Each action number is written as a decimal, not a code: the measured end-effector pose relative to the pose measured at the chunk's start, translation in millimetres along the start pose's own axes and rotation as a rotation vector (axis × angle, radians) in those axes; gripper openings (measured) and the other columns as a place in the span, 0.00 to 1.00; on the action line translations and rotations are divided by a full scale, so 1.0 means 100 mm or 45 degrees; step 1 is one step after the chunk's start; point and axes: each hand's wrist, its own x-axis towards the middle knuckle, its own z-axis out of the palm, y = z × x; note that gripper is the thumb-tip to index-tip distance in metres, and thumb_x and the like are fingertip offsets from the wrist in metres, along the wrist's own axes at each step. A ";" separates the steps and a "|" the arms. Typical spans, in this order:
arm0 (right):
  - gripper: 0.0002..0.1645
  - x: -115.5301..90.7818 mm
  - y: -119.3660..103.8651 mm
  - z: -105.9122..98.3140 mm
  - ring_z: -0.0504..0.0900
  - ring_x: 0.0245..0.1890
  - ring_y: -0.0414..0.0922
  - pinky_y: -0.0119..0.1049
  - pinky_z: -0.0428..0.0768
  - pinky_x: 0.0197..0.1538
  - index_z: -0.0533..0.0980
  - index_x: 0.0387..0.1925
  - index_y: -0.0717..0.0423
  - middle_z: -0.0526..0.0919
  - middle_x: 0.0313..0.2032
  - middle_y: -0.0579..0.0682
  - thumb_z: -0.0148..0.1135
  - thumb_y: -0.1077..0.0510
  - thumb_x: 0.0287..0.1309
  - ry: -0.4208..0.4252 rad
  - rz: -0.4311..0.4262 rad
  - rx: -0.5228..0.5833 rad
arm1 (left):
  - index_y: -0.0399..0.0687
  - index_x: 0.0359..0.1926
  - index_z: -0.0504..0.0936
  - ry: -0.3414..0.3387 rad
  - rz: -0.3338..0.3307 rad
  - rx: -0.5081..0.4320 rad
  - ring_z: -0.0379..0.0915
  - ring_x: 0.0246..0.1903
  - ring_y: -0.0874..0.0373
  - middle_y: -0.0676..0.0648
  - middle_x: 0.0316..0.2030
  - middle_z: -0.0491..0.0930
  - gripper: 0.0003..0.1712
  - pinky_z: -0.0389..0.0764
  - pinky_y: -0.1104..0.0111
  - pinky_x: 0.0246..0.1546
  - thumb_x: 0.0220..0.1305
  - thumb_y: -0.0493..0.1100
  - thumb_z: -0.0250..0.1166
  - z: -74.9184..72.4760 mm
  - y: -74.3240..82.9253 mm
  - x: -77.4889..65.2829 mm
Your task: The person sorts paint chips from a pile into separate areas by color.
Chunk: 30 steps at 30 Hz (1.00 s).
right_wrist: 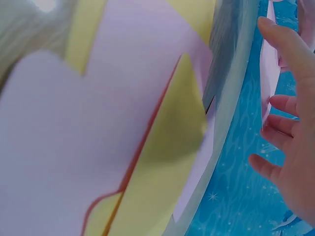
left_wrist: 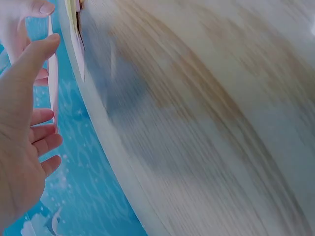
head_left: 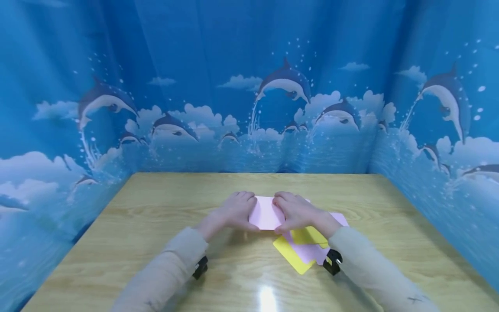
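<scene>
A small pink card (head_left: 266,213) is held up between both hands above the middle of the table. My left hand (head_left: 238,211) pinches its left edge, thumb on the near side and fingers at the far side. At the opposite edge, my right hand (head_left: 297,212) grips it the same way. Both wrist views show the card (right_wrist: 268,73) nearly edge-on, a thin pink strip between thumb and fingertips. Beneath the right wrist lies a loose pile of pink cards (head_left: 306,252) and yellow cards (head_left: 291,255), overlapping at different angles. The right forearm hides part of this pile.
The wood-grain table (head_left: 156,216) extends on both sides of the hands. Blue dolphin-print curtains (head_left: 218,99) enclose its back and sides. Dark wrist devices (head_left: 332,261) sit under both sleeves. A bright reflection lies on the table near the front.
</scene>
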 end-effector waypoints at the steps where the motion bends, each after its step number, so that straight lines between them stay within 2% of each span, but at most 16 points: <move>1: 0.46 0.03 -0.01 0.00 0.63 0.60 0.54 0.52 0.67 0.56 0.68 0.55 0.61 0.66 0.59 0.60 0.66 0.34 0.41 -0.004 -0.003 0.000 | 0.38 0.58 0.69 -0.001 -0.005 -0.004 0.63 0.56 0.50 0.42 0.56 0.68 0.50 0.64 0.57 0.58 0.45 0.72 0.62 0.01 -0.02 -0.01; 10: 0.49 0.25 -0.06 0.04 0.64 0.60 0.54 0.52 0.68 0.55 0.67 0.57 0.62 0.66 0.60 0.60 0.65 0.32 0.41 0.016 -0.044 -0.006 | 0.39 0.59 0.68 -0.033 -0.059 -0.103 0.62 0.56 0.50 0.41 0.56 0.67 0.48 0.62 0.58 0.60 0.47 0.69 0.63 0.06 -0.22 -0.14; 22: 0.50 0.54 -0.12 0.07 0.64 0.61 0.53 0.51 0.68 0.56 0.67 0.58 0.62 0.65 0.61 0.59 0.67 0.33 0.40 -0.003 -0.010 0.012 | 0.37 0.58 0.69 -0.040 -0.136 -0.172 0.63 0.54 0.48 0.39 0.56 0.67 0.47 0.65 0.59 0.57 0.46 0.65 0.67 0.10 -0.44 -0.19; 30: 0.48 0.72 -0.16 0.13 0.66 0.59 0.52 0.45 0.68 0.58 0.69 0.55 0.61 0.67 0.59 0.58 0.69 0.35 0.38 -0.023 -0.006 0.025 | 0.38 0.52 0.73 -0.010 -0.096 -0.163 0.65 0.52 0.48 0.40 0.51 0.70 0.44 0.65 0.58 0.56 0.44 0.66 0.68 0.13 -0.62 -0.22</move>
